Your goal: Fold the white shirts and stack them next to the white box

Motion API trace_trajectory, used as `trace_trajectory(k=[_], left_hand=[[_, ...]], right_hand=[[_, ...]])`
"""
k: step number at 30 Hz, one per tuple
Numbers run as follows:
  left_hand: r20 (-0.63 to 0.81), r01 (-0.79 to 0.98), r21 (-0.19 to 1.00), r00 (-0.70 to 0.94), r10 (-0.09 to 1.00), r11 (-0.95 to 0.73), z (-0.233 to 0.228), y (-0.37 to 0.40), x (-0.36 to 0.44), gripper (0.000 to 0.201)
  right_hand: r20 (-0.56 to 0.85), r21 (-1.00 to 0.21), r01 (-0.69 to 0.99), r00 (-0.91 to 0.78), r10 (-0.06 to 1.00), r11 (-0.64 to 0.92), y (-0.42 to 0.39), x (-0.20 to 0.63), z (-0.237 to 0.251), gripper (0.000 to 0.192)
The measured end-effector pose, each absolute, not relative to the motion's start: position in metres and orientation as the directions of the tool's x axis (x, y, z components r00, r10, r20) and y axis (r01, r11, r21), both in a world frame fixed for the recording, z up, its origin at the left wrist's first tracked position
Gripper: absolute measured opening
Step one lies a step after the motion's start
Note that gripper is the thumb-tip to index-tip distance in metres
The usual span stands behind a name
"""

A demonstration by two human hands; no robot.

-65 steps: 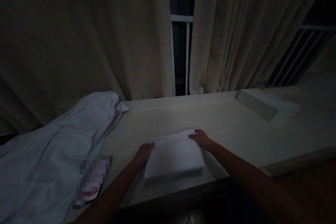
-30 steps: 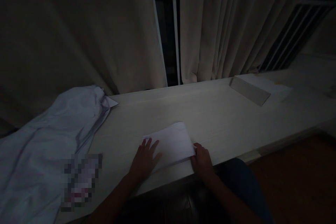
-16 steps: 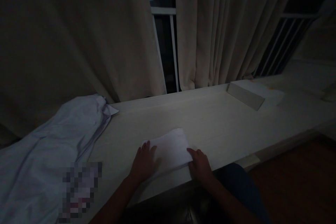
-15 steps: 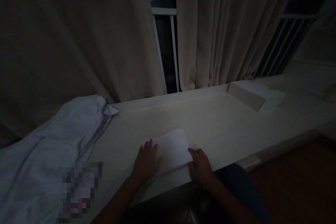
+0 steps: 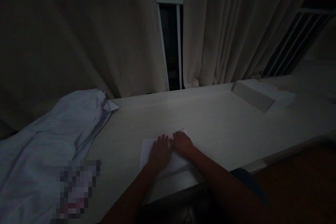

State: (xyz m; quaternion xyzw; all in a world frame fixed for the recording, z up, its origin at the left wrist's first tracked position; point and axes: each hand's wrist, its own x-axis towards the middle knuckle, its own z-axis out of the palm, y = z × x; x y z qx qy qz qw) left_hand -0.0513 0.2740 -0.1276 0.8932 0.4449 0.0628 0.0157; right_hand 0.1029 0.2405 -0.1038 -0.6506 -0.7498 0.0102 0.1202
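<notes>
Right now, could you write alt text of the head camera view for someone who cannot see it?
In a dim room, a person's left hand and right hand press flat, side by side, on a folded white cloth at the near edge of a pale wooden table. A crumpled light-blue sheet lies at left; beige curtains hang behind.

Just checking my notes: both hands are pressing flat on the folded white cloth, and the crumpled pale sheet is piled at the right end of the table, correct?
Not quite. The head view shows the crumpled pale sheet piled at the left end of the table, not the right. The rest holds: the left hand and right hand both press flat on the folded white cloth.
</notes>
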Motion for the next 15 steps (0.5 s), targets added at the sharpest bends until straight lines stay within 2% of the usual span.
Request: trace_trajectory(k=[2, 4, 9, 15], left_hand=[[0.114, 0.851, 0.084, 0.508, 0.854, -0.518, -0.138, 0.285, -0.076, 0.072], [0.115, 0.871, 0.104, 0.468, 0.876, -0.480, -0.147, 0.293, -0.100, 0.079], [0.122, 0.872, 0.169, 0.443, 0.888, -0.459, -0.157, 0.299, -0.125, 0.078], [0.192, 0.870, 0.219, 0.406, 0.894, -0.442, -0.153, 0.292, -0.123, 0.071]], right_hand=[[0.154, -0.202, 0.979, 0.006, 0.988, 0.026, 0.241, 0.117, -0.117, 0.059], [0.127, -0.236, 0.971, 0.062, 0.990, -0.031, 0.239, 0.127, -0.128, 0.067], [0.089, -0.264, 0.964, 0.071, 0.993, -0.046, 0.239, 0.129, -0.136, 0.073], [0.112, -0.222, 0.973, 0.094, 0.989, -0.067, 0.238, 0.124, -0.135, 0.072]])
